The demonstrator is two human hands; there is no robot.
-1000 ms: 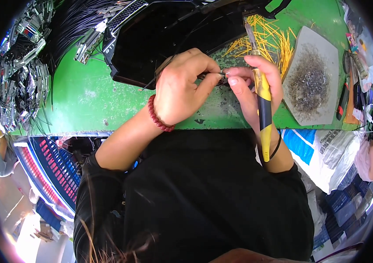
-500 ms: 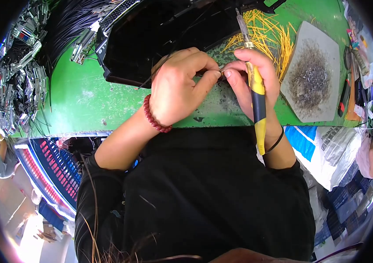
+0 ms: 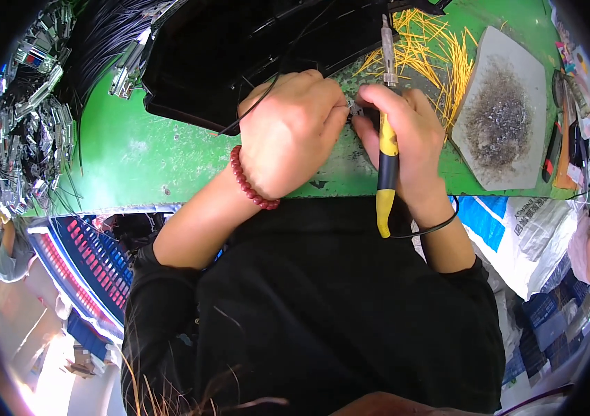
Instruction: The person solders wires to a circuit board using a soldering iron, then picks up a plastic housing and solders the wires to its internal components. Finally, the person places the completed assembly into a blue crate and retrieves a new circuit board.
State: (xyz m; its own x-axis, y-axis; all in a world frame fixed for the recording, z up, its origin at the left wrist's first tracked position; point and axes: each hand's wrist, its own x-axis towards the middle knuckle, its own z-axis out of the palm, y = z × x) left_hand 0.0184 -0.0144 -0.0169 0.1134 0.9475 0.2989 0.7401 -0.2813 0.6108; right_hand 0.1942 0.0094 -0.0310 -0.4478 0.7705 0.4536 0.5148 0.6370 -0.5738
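My left hand [image 3: 293, 132] is closed, knuckles up, at the near edge of a black plastic housing [image 3: 198, 69]; what its fingertips pinch is hidden. A thin black wire [image 3: 267, 93] runs across the back of this hand. Just to its right, my right hand [image 3: 409, 132] holds a soldering iron [image 3: 388, 156] with a yellow and black handle, its tip pointing away from me. A small grey, metallic-looking piece [image 3: 355, 109] shows between the fingertips of both hands, partly covered. The iron's tip stands beside the housing, over the yellow tubes.
Thin yellow tubes [image 3: 440, 52] lie scattered behind my right hand. A grey slab [image 3: 499, 118] with dark residue is on the right of the green table [image 3: 128, 166]. Shiny metal parts [image 3: 28, 139] and black wires [image 3: 104, 45] are heaped at the left. People sit at both sides.
The soldering iron has swung more upright, its handle end shifting left. My left hand has turned further knuckles-up, fingers more hidden. The black housing has shifted left and slightly away.
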